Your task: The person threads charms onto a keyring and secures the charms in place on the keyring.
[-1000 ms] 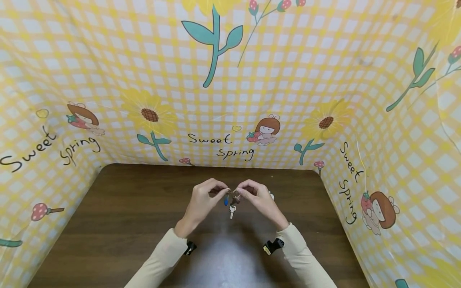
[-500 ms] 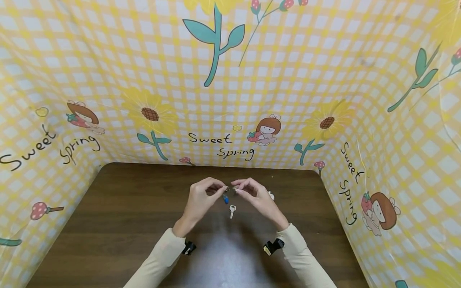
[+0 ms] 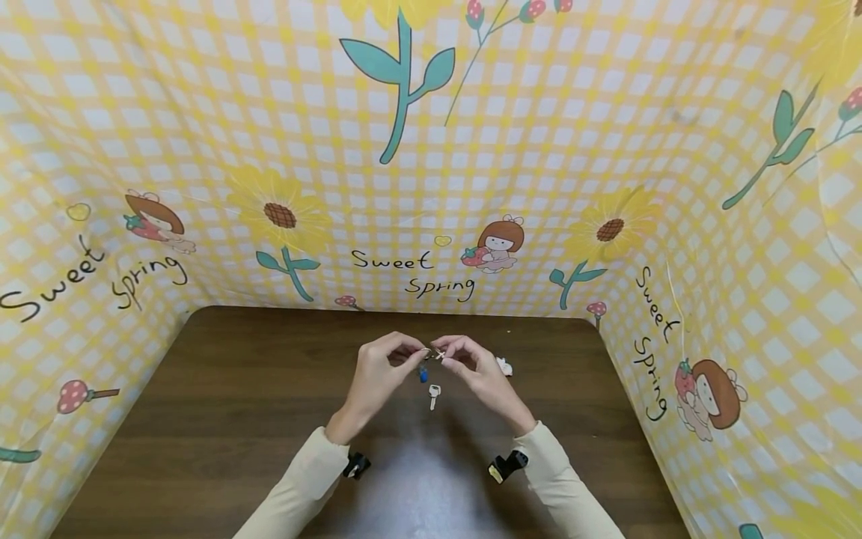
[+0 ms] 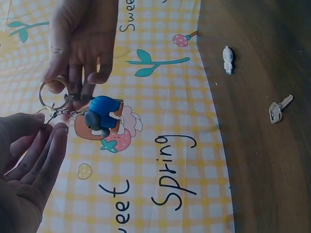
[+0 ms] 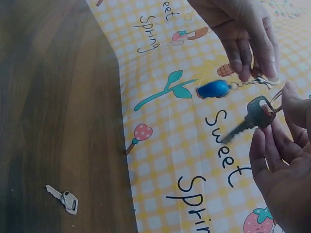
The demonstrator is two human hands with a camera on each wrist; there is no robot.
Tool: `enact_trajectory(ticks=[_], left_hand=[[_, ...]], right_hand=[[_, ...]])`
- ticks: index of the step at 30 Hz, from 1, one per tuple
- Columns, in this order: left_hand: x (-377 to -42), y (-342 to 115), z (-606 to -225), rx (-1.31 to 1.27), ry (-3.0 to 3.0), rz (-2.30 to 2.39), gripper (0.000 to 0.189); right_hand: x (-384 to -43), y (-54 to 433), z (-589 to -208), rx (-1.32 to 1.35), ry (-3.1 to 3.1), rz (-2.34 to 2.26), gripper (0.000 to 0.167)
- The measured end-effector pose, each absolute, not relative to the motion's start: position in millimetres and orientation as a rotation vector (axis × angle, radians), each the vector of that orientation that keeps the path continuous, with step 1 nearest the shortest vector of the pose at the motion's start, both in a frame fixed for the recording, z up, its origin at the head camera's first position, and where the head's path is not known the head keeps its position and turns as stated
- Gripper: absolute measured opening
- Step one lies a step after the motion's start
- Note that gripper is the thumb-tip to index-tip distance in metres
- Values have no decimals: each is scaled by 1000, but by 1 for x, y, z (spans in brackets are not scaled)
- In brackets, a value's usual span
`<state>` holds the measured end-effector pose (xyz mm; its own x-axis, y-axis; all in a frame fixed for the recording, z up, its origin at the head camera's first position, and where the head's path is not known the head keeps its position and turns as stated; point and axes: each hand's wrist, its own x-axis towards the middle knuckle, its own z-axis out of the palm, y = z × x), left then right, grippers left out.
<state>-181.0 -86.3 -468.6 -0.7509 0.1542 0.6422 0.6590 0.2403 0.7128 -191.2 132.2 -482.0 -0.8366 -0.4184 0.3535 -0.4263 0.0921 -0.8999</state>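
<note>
Left hand [image 3: 378, 367] pinches a blue charm [image 3: 423, 376] by the metal end [image 4: 64, 112], body at six o'clock from the fingers [image 4: 56, 148]; right hand [image 3: 481, 370] pinches a ringed key [image 5: 253, 116]; charm probably light, stiff, best held there.

Long cream sleeves [image 3: 304, 477], each with a small black device [image 3: 515, 461] at its end, the right one part yellow
</note>
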Motion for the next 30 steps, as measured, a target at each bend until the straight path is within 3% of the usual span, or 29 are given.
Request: enact_trajectory(ticks=[9,16,26,30], left_hand=[[-177,-86,-464,-729,-2110,-1516,7],[-172,-86,-457,-726,-2099,-1536,9],[-169,-85,-453,-755,-2067,-1551,9],[-171,-86,-451,-748,-2078,-1521,7]], right_hand=[[-189,129,-482,862,-2248,1925,10],[-187,129,-477,827,-2221,1927,30],[-185,132,-471,738,-2246,1936,4],[-187,135,-466,788,-2236,2002,7]])
